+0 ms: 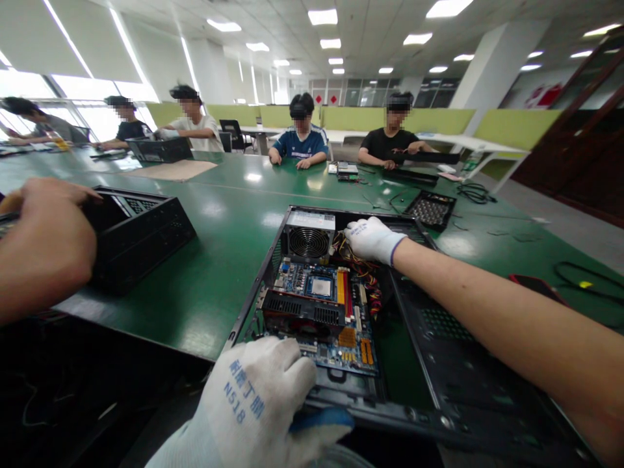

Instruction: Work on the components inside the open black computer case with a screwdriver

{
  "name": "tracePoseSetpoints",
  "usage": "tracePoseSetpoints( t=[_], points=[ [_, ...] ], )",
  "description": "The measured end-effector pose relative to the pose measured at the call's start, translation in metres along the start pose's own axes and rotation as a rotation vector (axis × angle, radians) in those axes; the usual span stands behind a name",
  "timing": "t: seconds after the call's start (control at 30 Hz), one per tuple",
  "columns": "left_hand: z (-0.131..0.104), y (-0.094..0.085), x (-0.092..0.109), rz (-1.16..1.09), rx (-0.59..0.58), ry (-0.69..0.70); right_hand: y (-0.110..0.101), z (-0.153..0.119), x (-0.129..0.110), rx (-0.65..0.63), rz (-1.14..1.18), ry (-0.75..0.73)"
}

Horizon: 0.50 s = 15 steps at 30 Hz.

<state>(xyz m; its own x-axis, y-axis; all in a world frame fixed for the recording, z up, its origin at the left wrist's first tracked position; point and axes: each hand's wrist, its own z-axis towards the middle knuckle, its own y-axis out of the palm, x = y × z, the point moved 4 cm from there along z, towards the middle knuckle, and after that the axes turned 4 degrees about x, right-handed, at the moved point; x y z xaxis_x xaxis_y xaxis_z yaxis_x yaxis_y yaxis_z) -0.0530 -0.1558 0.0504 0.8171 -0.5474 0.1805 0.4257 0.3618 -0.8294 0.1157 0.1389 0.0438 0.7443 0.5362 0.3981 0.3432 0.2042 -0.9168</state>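
At frame centre, the gloved right hand (371, 238) clenches the wire bundle (363, 270) inside the open computer case (439, 351) on the bench (219, 260), while the left hand (258, 403) grasps the case's near rim; tugging could tear a connector from the motherboard (324, 305).

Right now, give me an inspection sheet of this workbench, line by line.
Surface: green table, glossy, reflecting the ceiling lights.
Job's things: open computer case lying flat, with motherboard, power supply and a dark expansion card inside.
Clutter: second black case at left under a co-worker's bare hand; black perforated panel further back.
Hands: left hand, gloved, rests on the case's near edge over something blue; right hand, gloved, reaches in beside the power supply.
Cables: red and yellow wire bundle under the right hand; loose black cable at far right.
Surroundings: five people seated at the far side of the tables, green partitions, open office.
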Motion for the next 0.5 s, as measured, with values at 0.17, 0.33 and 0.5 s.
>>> tracePoseSetpoints(
  t=[0.17,0.33,0.5],
  points=[
    [0.002,0.000,0.000,-0.003,0.000,0.004,-0.004,-0.001,0.000,0.074,-0.019,0.027],
    [0.002,0.000,-0.001,-0.001,-0.001,0.004,-0.012,-0.004,-0.002,0.071,0.006,-0.020],
    [0.001,0.000,-0.002,-0.005,-0.006,0.021,-0.005,-0.002,-0.011,-0.020,0.002,-0.100]
  ],
)
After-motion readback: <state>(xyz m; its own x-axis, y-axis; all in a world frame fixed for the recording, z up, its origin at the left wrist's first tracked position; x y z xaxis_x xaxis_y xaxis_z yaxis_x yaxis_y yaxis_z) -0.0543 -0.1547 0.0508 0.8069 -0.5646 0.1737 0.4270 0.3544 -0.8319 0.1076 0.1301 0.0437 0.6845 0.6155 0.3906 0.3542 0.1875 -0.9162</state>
